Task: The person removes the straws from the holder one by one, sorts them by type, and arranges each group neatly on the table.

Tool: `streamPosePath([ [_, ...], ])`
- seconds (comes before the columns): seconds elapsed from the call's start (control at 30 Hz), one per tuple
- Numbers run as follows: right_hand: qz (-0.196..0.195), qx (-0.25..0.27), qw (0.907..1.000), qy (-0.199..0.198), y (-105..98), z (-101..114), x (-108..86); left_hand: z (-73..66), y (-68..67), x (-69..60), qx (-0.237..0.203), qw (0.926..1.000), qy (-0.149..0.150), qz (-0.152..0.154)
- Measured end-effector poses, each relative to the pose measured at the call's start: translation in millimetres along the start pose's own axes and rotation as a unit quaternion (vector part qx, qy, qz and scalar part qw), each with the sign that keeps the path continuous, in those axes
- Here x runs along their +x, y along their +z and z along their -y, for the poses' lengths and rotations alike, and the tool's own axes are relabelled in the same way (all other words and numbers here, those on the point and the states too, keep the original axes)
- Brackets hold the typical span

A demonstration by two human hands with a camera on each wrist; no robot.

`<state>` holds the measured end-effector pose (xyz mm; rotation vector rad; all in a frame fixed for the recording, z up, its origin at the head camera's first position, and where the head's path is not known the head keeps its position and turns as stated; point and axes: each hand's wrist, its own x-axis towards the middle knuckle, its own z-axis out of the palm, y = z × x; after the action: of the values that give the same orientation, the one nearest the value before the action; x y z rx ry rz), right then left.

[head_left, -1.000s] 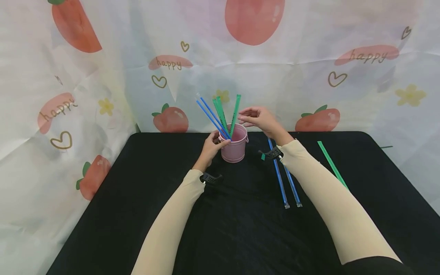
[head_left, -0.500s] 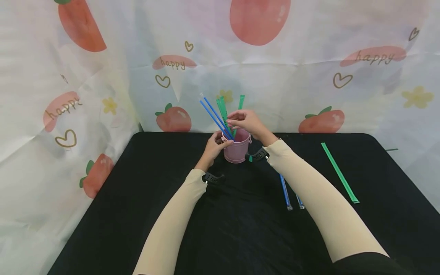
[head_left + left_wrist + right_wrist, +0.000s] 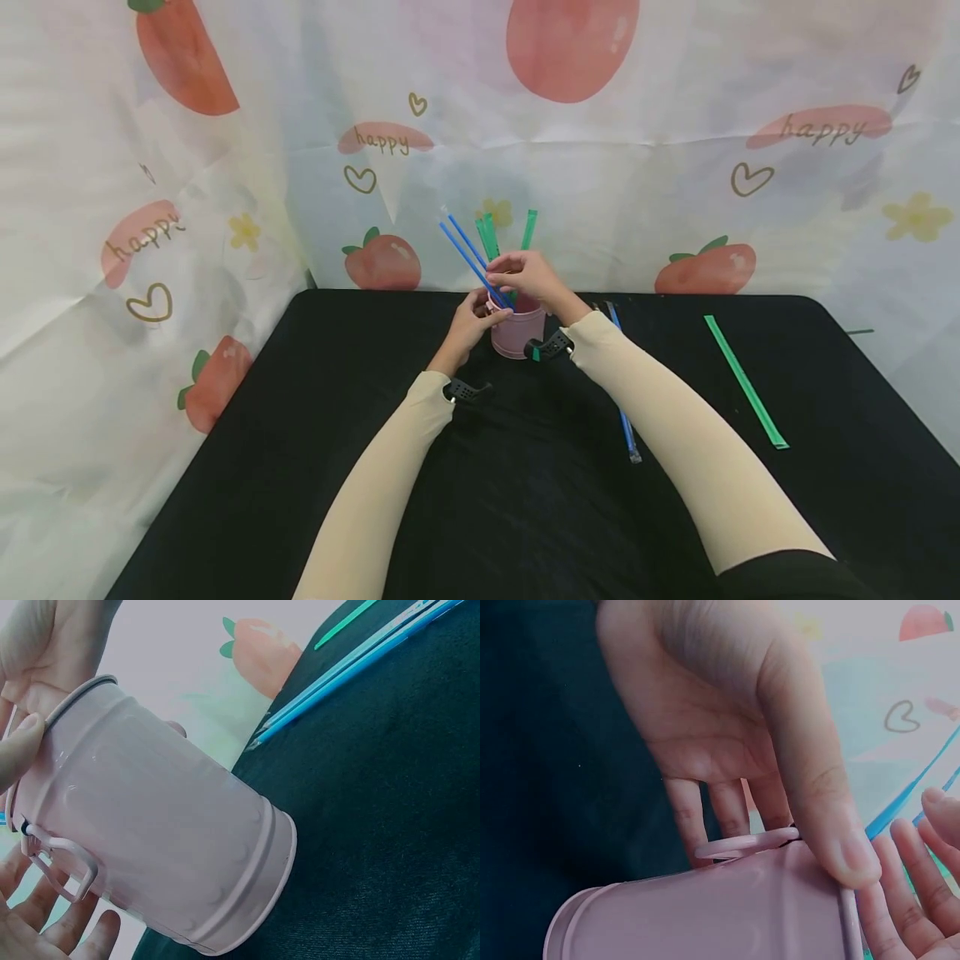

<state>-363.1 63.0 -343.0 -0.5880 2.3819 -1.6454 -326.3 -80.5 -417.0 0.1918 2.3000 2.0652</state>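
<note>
1. The bucket [image 3: 517, 337] stands upright at the far part of the black table [image 3: 322, 400]. It is pale pink and glossy, narrower at the base, with a rolled rim, raised bands near rim and base, and a small loop handle [image 3: 750, 842].
2. Two blue straws [image 3: 465, 257] and several green straws [image 3: 491, 237] lean in it.
3. The left hand [image 3: 467, 325] grips the bucket's left side, thumb on the rim.
4. The right hand [image 3: 528, 273] is bent over the bucket's mouth, among the straws; I cannot tell whether it pinches any.
5. On the table to the right lie two loose blue straws [image 3: 360, 673] and, farther right, one loose green straw [image 3: 745, 382].
6. The curtain [image 3: 615, 183] behind reads "happy" in brown script several times, among hearts, yellow flowers and red fruit.
</note>
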Motion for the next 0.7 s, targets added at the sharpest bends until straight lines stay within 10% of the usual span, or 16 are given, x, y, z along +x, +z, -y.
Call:
streamPosePath([
  [0.7,0.006,-0.097,0.9951,-0.019,9.6,7.7,-0.6,-1.9,0.2,-2.3,0.018,0.9998,-0.003,-0.004],
])
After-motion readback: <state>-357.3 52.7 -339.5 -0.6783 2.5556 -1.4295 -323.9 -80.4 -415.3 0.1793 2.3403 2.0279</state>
